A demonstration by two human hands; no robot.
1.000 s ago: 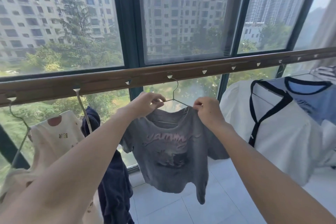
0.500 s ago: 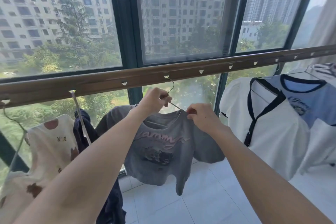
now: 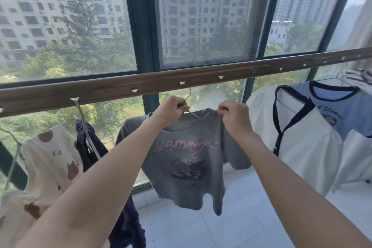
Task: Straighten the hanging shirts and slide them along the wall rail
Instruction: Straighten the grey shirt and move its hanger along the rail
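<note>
I see the left hand closed around the base of the wire hanger, just under its hook, with the collar of the grey shirt bunched beneath the fingers. The right hand pinches the shirt's neckline at the other shoulder, thumb and fingers shut on the cloth. The hanger's hook sits in a notch on the underside of the brown wall rail, so the grey shirt hangs about midway along it, front print facing me. To the left hang a dark garment and a cream shirt with brown patches. To the right, near but apart, hang a white shirt with dark trim and a blue one.
</note>
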